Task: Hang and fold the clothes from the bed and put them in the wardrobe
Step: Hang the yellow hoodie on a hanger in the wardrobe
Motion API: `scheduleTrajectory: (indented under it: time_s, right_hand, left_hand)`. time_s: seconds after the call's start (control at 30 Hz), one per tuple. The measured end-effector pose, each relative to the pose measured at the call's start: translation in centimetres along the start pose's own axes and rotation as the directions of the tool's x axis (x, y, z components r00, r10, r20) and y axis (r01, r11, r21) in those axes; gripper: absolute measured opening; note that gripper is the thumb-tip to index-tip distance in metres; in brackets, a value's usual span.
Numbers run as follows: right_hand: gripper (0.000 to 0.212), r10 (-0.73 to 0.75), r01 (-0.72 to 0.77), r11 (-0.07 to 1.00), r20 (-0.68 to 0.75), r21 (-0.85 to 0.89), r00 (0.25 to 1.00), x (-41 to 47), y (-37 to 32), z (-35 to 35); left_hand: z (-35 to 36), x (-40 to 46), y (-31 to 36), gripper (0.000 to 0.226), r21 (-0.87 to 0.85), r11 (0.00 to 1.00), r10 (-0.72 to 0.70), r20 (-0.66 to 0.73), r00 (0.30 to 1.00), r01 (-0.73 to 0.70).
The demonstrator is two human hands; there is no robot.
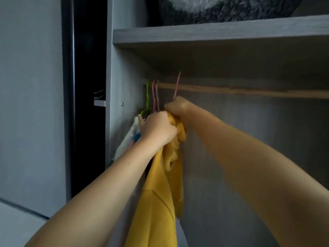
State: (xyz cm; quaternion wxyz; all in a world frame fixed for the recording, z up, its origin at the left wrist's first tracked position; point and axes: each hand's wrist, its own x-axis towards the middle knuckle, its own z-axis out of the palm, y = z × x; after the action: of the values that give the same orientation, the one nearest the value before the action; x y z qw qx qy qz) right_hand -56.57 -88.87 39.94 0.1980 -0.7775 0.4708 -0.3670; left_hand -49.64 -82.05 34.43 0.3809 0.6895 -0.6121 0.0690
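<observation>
In the head view, both arms reach up into the open wardrobe [128, 72] at the centre of the frame. The left hand [157, 128] is curled round the bunched top of a yellow garment [160, 193], which hangs down to the bottom edge of the frame. The right hand [178, 106], just above and to the right, grips the same bunched cloth together with the base of a pink hanger [177, 86] whose hook rises past the wooden rail [231, 90]; whether the hook has caught the rail cannot be told. At the rail's left end hang a green hanger [147, 97] and two more pink hangers [155, 95], with a white garment [127, 138] below them against the wardrobe side. Above, the shelf [213, 35] carries a dark fluffy item [222, 13]. The likely step is setting the hook over the rail. If the hands let go before the hook seats, hanger and garment would drop. The cloth looks bunched, not spread over the hanger arms, so it could slide off one side. The left hand sits against the neighbouring hangers and could knock or tangle them.
</observation>
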Motion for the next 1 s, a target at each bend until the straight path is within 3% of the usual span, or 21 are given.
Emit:
scheduleTrajectory:
  time_s: [0.07,0.13,0.27,0.4,0.47,0.57,0.67,0.8,1.0]
  right_hand:
    - [0.032,0.026,-0.024,0.999,0.032,-0.034,0.999,1.2,1.1,1.8]
    - [0.035,0.037,-0.032,0.992,0.035,-0.119,0.999,1.9,2.3,3.1]
    - [0.037,0.052,-0.047,0.984,0.027,-0.175,0.998,2.8,3.6,3.5]
    - [0.044,-0.013,0.021,0.981,0.039,-0.194,0.999,1.3,4.2,2.7]
    - [0.046,-0.068,0.066,0.972,-0.003,-0.225,0.998,-0.3,5.9,1.6]
    - [0.049,-0.055,-0.030,0.902,-0.184,-0.431,0.981,-3.6,9.6,-1.2]
    - [0.049,-0.086,-0.074,0.855,-0.281,-0.513,0.956,-8.0,12.9,-4.3]
    - [0.046,-0.074,-0.159,0.793,-0.353,-0.588,0.933,-15.1,16.2,-7.7]
    - [0.047,-0.097,-0.249,0.671,-0.416,-0.698,0.904,-28.0,20.5,-10.2]
  left_hand:
    - [1.1,0.0,-1.4,0.054,0.262,0.964,0.043,0.054,0.998,-0.056]
    - [2.2,-0.7,-2.7,0.066,0.307,0.948,0.065,0.079,0.995,-0.087]
    - [3.3,-1.2,-2.9,0.066,0.325,0.942,0.048,0.130,0.990,-0.088]
    - [3.3,-1.3,-2.7,0.072,0.385,0.920,0.042,0.083,0.996,-0.071]
    - [3.5,-1.8,-2.8,0.072,0.520,0.849,0.103,0.023,0.994,-0.100]
    - [3.9,-2.9,-1.5,0.069,0.611,0.762,0.282,-0.015,0.959,-0.215]
    - [4.8,-4.1,1.1,0.065,0.530,0.766,0.419,0.019,0.908,-0.365]
    - [6.9,-6.5,5.2,0.051,0.224,0.811,0.561,-0.035,0.827,-0.541]
    - [12.2,-13.6,10.0,0.047,-0.131,0.698,0.702,-0.070,0.709,-0.704]
